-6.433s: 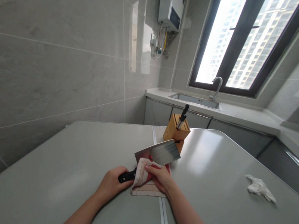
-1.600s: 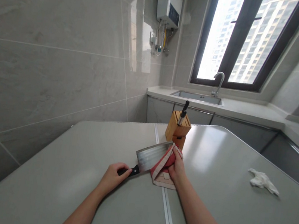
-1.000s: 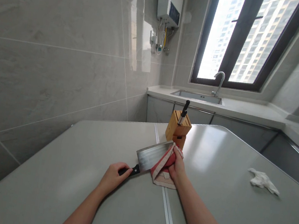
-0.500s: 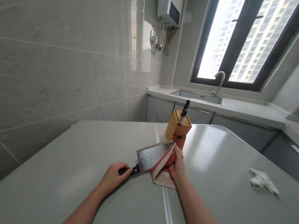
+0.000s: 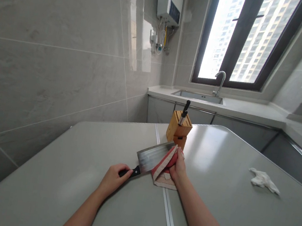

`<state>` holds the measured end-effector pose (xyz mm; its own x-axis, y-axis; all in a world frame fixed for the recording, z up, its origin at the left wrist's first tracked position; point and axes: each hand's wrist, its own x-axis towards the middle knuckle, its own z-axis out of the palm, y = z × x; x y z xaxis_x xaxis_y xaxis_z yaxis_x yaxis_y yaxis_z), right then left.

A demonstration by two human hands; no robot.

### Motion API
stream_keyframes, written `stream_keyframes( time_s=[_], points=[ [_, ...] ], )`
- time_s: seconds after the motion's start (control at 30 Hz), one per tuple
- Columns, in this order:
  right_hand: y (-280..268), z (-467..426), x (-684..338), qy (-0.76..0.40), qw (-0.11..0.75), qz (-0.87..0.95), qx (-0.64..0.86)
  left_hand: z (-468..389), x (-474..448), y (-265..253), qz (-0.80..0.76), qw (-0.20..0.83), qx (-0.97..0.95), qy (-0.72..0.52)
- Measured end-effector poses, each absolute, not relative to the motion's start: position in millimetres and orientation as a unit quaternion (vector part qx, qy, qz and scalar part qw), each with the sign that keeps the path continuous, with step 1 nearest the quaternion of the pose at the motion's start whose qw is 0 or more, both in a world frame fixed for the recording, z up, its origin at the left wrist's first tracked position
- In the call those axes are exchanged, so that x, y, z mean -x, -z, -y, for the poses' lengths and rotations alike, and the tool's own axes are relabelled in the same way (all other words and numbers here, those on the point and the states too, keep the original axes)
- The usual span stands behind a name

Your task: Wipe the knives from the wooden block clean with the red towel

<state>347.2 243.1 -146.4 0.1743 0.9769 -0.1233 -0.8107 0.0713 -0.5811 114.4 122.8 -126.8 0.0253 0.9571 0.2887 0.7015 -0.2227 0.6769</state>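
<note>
My left hand (image 5: 116, 175) is closed round the black handle of a cleaver (image 5: 150, 157), whose broad steel blade points up and to the right. My right hand (image 5: 179, 168) grips a red and beige cloth (image 5: 162, 176) that is folded over the far end of the blade. The cloth hides that end, and its lower edge hangs near the tabletop. Just behind the cloth stands a wooden knife block (image 5: 176, 126) with black-handled tools (image 5: 184, 112) in its slots.
A grey table (image 5: 82, 148) with a metal seam strip (image 5: 170, 217) lies under my hands. A crumpled white tissue (image 5: 264, 181) rests at the right. Beyond are a counter with a sink (image 5: 198, 96), a faucet (image 5: 221, 82) and a wall-mounted water heater (image 5: 170, 1).
The whole view has shifted very slightly. Both hands keep their holds, and the cleaver and cloth stay in nearly the same place.
</note>
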Motion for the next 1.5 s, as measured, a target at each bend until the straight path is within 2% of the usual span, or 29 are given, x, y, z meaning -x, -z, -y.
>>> stream_keyframes(
  time_s=[1.1,1.27,1.5],
  points=[
    [153.9,-248.5,-346.4,-0.629,0.708,0.152,0.284,-123.7,-113.2,126.0,-0.594,0.185,-0.697,-0.356],
    [149.7,-246.0,-347.2,-0.625,0.713,0.166,0.27,-123.4,-113.3,125.2,-0.59,0.208,-0.701,-0.342],
    [144.7,-243.0,-347.0,-0.64,0.71,0.154,0.25,-122.4,-114.6,125.2,-0.604,0.187,-0.71,-0.31]
  ],
)
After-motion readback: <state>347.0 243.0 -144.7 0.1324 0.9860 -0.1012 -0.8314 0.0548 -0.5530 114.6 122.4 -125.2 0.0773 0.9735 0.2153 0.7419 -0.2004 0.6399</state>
